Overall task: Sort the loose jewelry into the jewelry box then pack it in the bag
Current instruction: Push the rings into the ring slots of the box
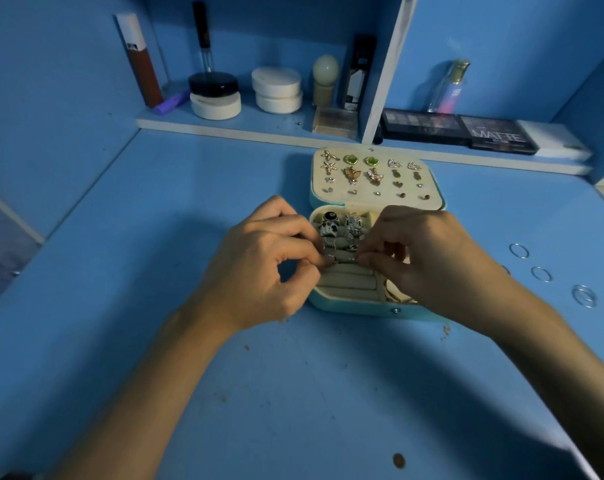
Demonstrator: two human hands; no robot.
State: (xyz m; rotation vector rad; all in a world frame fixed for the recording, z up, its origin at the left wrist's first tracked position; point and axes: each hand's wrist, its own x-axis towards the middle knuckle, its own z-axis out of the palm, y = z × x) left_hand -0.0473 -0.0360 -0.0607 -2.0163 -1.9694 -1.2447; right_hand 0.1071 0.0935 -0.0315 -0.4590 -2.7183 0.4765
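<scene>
From here both hands meet over the open jewelry box, at the ring rolls whose slots run left to right. The left hand pinches a small ring between thumb and forefinger just above a slot. The right hand is pinched tight beside it (on ring or padding, I cannot tell) and is nearer the loose rings on the table to the right.

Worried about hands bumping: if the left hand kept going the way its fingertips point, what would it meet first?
The left hand would likely meet the right hand, whose fingertips face it over the jewelry box; depth is unclear.
</scene>
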